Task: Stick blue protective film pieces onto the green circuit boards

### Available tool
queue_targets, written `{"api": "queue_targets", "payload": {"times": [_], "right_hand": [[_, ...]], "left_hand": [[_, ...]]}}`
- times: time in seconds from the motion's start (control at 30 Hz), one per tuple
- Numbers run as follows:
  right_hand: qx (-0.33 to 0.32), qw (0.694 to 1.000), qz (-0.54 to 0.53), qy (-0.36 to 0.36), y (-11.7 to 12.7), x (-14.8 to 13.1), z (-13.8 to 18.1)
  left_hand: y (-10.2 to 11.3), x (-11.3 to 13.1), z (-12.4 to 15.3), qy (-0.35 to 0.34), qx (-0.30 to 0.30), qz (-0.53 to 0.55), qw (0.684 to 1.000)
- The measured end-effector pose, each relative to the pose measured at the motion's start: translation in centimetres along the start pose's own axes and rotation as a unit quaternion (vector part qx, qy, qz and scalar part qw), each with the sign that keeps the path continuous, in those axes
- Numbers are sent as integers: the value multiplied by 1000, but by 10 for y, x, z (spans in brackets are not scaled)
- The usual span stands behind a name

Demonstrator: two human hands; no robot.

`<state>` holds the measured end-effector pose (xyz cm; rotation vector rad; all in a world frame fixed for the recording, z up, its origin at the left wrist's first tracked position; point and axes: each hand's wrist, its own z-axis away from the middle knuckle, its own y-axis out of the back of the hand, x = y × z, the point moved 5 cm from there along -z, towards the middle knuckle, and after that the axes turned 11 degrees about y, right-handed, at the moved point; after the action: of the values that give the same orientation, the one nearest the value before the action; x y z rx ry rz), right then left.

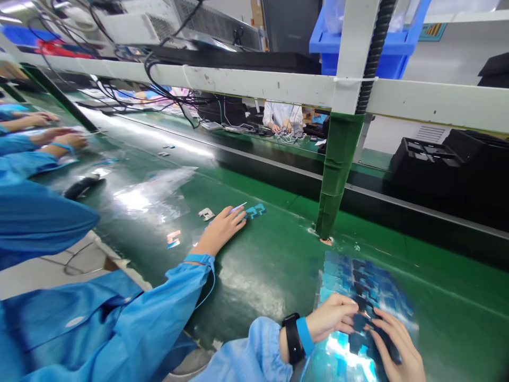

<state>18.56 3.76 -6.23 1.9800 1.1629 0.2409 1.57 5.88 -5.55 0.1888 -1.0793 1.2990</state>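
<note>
A clear sheet [387, 289] with rows of shiny blue and dark die-cut film pieces lies on the green table at the lower right. My left hand [332, 318], with a black watch and a blue wrist strap, is over its left part, thumb and fingertips pinched together. Facing it is my right hand [397, 347], its fingers bent towards the left fingertips. Between both hands is a small dark film piece [362, 321], gripped at its edges. Fingers and glare partly hide its outline, and I cannot tell whether it still touches the sheet.
At left, a co-worker's hand [222, 231] holds a thin white stick beside blue film pieces [255, 211]. A small metal part [206, 214] and clear plastic bags [155, 191] lie nearby. A green-wrapped post [336, 180] rises behind the sheet, under a white rail [258, 85].
</note>
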Motion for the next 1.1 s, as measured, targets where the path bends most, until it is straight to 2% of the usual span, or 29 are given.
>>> {"api": "queue_targets", "payload": {"times": [0.27, 0.5, 0.83, 0.93, 1.1], "right_hand": [[15, 998, -45, -40, 6, -3, -3], [25, 995, -73, -59, 8, -6, -3], [21, 990, -107, -85, 11, -10, -7], [28, 980, -141, -139, 13, -7, -5], [39, 939, -222, -261, 9, 6, 5]], "left_hand": [[-3, 3, 6, 3, -4, -13, 1000], [5, -7, -11, 7, 34, 11, 999], [2, -4, -10, -6, 13, 11, 1000], [2, -7, -13, -14, 26, 5, 1000], [9, -15, -23, -28, 78, -20, 996]]}}
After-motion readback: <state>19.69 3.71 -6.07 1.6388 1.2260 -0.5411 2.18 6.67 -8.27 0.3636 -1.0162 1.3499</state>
